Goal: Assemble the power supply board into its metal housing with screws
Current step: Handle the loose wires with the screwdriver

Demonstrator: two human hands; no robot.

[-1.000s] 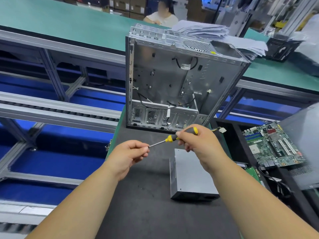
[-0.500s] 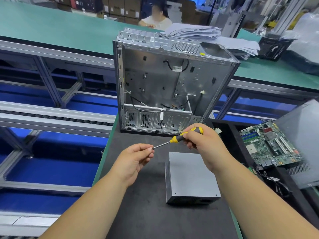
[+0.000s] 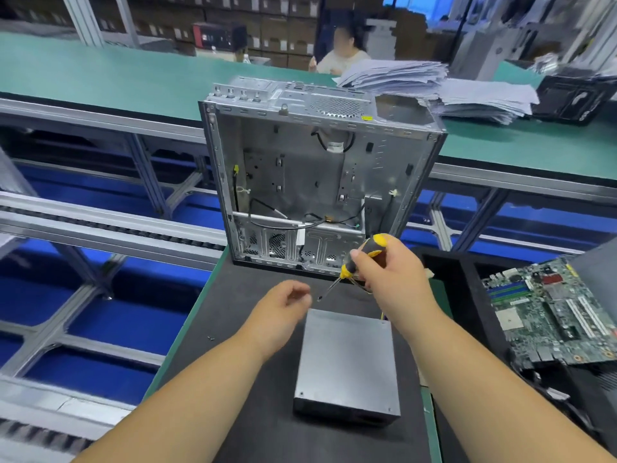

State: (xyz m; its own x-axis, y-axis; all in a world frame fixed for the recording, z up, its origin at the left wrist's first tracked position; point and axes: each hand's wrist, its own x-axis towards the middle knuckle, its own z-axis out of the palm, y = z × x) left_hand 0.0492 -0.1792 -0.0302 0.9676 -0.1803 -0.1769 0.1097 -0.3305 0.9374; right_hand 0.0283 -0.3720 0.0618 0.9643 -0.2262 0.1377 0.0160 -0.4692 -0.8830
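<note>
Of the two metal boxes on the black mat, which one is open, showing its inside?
The tall silver computer chassis standing behind the hands; the flat grey box is closed.

An open silver metal housing stands upright at the black mat's far edge, its cavity facing the viewer. A closed grey power supply box lies flat near the mat's right edge; one small screw lies by its left edge.

Yellow-and-black screwdriver, silver-grey housing, grey power supply box, green circuit board, black mat.
</note>
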